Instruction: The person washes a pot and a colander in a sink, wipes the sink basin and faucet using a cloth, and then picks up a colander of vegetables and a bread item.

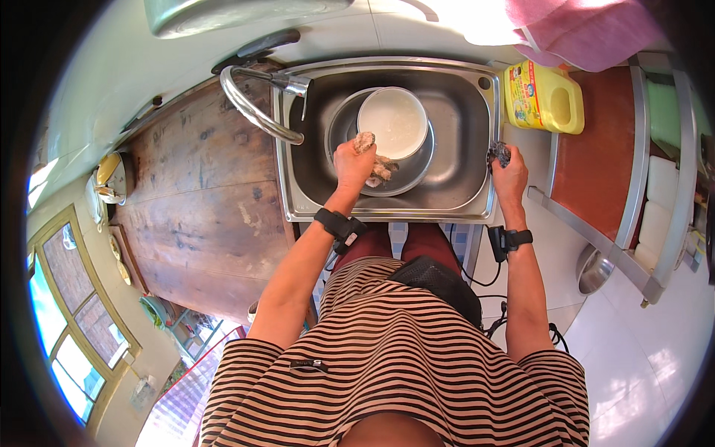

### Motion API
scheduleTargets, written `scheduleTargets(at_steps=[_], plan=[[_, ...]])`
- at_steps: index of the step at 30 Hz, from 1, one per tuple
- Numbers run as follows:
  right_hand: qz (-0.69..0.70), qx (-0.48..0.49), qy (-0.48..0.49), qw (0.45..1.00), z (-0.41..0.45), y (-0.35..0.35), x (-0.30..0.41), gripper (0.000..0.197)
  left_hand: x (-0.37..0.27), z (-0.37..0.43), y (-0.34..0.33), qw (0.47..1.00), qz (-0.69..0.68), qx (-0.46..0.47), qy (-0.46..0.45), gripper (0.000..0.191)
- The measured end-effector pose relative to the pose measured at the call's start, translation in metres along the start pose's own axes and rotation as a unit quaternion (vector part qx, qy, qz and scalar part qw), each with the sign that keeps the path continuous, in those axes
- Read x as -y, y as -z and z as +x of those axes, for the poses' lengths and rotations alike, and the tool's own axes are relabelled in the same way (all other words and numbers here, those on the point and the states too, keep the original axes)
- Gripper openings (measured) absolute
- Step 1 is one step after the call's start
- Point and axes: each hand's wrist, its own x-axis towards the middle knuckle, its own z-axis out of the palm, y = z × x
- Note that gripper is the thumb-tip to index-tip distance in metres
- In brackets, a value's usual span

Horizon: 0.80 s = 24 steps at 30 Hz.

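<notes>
In the head view, my left hand (355, 163) is closed around a crumpled beige-brown cloth (382, 170), whose loose end hangs over the near side of the basins. My right hand (509, 173) grips a dark grey scouring pad (499, 153) at the right rim of the stainless steel sink (458, 134). Inside the sink, a white bowl (392, 124) with whitish liquid sits within a wider metal basin (391, 187). The bowl lies just beyond my left hand.
A curved chrome faucet (254, 114) reaches over the sink's left edge from the wooden counter (195, 201). A yellow plastic jug (544, 98) stands right of the sink, near a red-brown shelf top (595, 162). A pink towel (586, 31) hangs at the upper right.
</notes>
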Motion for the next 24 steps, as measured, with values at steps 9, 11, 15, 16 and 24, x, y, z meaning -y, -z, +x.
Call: scheduleTargets(at_steps=[9, 11, 15, 16, 24], plan=[[-0.034, -0.062, -0.087, 0.994, 0.008, 0.001, -0.042, 0.033, -0.007, -0.005, -0.007, 0.997, -0.072, 0.024, 0.018, 0.012], [-0.078, -0.066, -0.091, 0.991, 0.005, 0.006, -0.042, 0.034, -0.008, -0.004, -0.008, 0.999, -0.042, 0.009, -0.013, 0.012], [-0.121, -0.006, -0.125, 0.985, 0.002, 0.015, -0.015, 0.037, -0.008, -0.005, -0.006, 0.999, -0.034, 0.005, -0.023, 0.013], [-0.083, -0.043, -0.099, 0.991, 0.001, 0.02, -0.002, 0.04, -0.013, -0.006, -0.005, 0.999, -0.025, 0.008, -0.022, 0.015], [0.173, 0.068, 0.187, 0.964, 0.003, -0.013, 0.113, 0.052, -0.039, -0.016, -0.004, 0.999, 0.024, 0.02, -0.036, 0.018]])
